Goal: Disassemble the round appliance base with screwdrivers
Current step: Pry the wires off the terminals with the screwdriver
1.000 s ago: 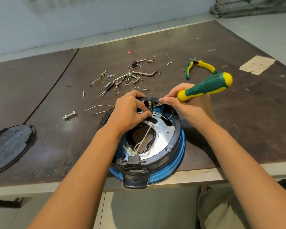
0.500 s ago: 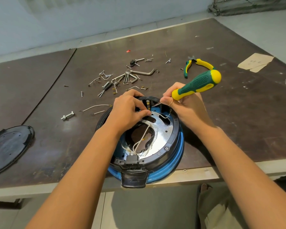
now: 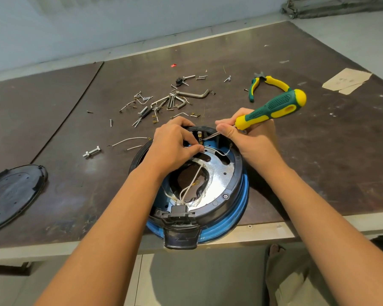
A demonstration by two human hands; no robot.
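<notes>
The round appliance base (image 3: 228, 202), blue outside with a black rim and a shiny metal plate inside, lies open at the table's near edge, its black plug socket overhanging. White wires cross its middle hole. My left hand (image 3: 173, 144) rests on the far rim, fingertips pinched on a wire beside a small brass terminal block. My right hand (image 3: 248, 138) grips a green and yellow screwdriver (image 3: 274, 107); its thin tip points down-left into that terminal block at the far inner rim.
Loose screws, hex keys and small metal parts (image 3: 164, 102) are scattered beyond the base. Green and yellow pliers (image 3: 265, 83) lie far right, a bolt (image 3: 91, 151) and cut wires at left. The removed black cover (image 3: 11, 193) lies far left. A cardboard scrap (image 3: 345, 81) lies far right.
The screwdriver handle has shifted slightly left and lower, its tip staying at the terminal block. My left hand keeps its pinch at the same spot.
</notes>
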